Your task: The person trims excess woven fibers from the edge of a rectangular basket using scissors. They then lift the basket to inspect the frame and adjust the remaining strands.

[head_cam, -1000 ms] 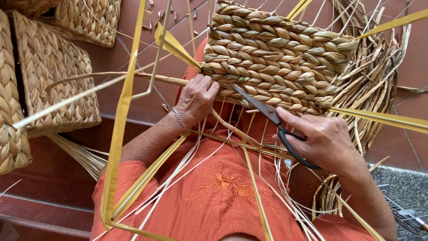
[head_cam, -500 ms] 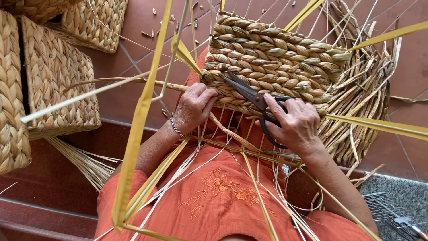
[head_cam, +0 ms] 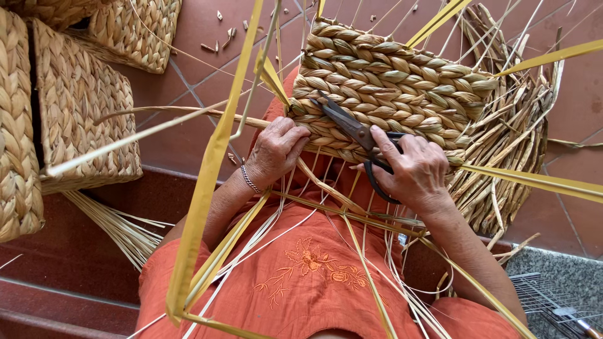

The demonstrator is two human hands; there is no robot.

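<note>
A half-woven straw basket [head_cam: 402, 88] rests on my lap, its braided side facing me and loose stalks sticking out at its right. My left hand [head_cam: 276, 150], with a thin bracelet at the wrist, grips the basket's lower left corner. My right hand [head_cam: 411, 169] holds black scissors [head_cam: 355, 129] by the handles. Their blades lie against the weave, pointing up and left toward the corner. Yellow straps [head_cam: 210, 169] and thin pale strands run from the basket across my orange clothing.
Finished woven baskets [head_cam: 81, 107] stand stacked at the left on a red tiled floor, with a bundle of straw stalks [head_cam: 119, 229] beneath them. Small cut bits lie on the tiles at the top. A wire rack [head_cam: 553, 301] sits on a grey stone ledge at lower right.
My right hand has carried the scissors up and left, from below the basket onto its woven side. My left hand has stayed at the basket's lower left corner.
</note>
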